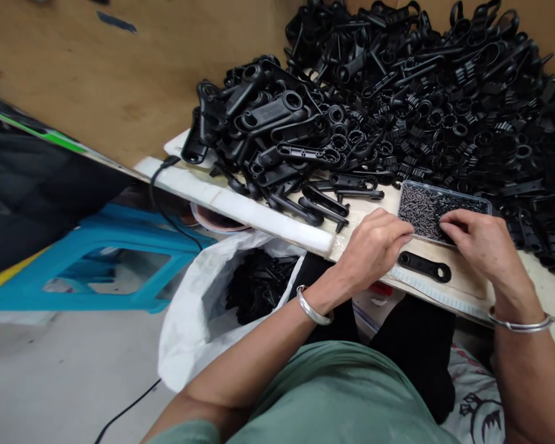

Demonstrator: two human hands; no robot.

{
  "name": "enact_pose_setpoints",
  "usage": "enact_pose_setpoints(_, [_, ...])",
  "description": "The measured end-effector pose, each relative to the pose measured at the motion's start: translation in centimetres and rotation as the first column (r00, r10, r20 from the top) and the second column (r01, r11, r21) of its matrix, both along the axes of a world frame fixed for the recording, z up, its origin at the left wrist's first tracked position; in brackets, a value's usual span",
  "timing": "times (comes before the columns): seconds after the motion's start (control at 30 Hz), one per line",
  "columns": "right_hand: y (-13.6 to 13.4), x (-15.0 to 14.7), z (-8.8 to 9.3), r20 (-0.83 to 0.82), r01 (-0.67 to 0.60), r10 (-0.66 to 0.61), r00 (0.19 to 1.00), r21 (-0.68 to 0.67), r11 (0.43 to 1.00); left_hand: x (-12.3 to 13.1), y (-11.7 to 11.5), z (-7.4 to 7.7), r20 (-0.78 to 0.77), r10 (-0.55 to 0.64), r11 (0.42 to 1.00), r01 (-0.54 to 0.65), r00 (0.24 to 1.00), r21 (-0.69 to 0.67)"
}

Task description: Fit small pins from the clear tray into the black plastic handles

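My left hand rests on the workbench with its fingers curled, fingertips at the near edge of a clear plastic tray full of small dark screws. My right hand lies over the tray's near right corner, fingers bent and pinched among the screws. What either hand holds is hidden. A single black plastic arm part lies flat on the bench between my hands. A big heap of the same black plastic parts covers the bench behind the tray.
The wooden workbench has a white foam-padded edge. Below its left end stands an open white sack with black parts inside. A blue plastic stool stands left of it, and a black cable hangs over the edge.
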State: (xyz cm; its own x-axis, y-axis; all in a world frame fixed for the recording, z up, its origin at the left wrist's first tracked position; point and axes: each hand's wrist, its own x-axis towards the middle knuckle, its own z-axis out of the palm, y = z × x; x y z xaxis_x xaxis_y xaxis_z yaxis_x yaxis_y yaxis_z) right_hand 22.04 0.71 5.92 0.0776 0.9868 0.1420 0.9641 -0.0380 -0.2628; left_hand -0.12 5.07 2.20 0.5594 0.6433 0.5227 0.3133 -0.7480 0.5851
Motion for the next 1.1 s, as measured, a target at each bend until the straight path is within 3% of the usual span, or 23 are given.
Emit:
enact_pose_setpoints(0.13, [-1.4,2.7,0.5,-0.067,0.097,-0.094,0.993,0.053,0.994,0.6,0.5,1.3,-0.128,-0.009,1.000,0.008,0.992,-0.004])
enact_pose_setpoints(0.27, [-2.7,4.3,0.3,-0.039,0.125,-0.124,0.992,0.033,0.992,2.9,0.8,2.4,-0.299,-0.140,0.989,0.146,0.944,-0.001])
enact_pose_setpoints(0.43, [-3.2,3.9,-0.2,-0.010,0.071,-0.071,0.997,0.053,0.996,6.3,1.5,1.9,-0.390,-0.249,0.954,0.294,0.887,0.057])
enact_pose_setpoints(0.63, [-3.4,4.1,-0.5,-0.020,-0.012,0.013,1.000,0.028,1.000,7.1,2.2,2.6,-0.516,-0.279,0.959,0.264,0.810,-0.105])
enact_pose_setpoints(0.83, [-3.3,4.0,-0.3,0.026,-0.145,0.150,0.988,-0.122,0.982,6.7,2.1,3.2,-0.509,-0.295,0.955,0.260,0.809,-0.140])
enact_pose_setpoints(1.1, [-2.9,4.5,0.2,-0.113,-0.144,0.129,0.985,-0.140,0.980,6.1,2.1,3.1,-0.501,-0.300,0.954,0.243,0.812,-0.177])
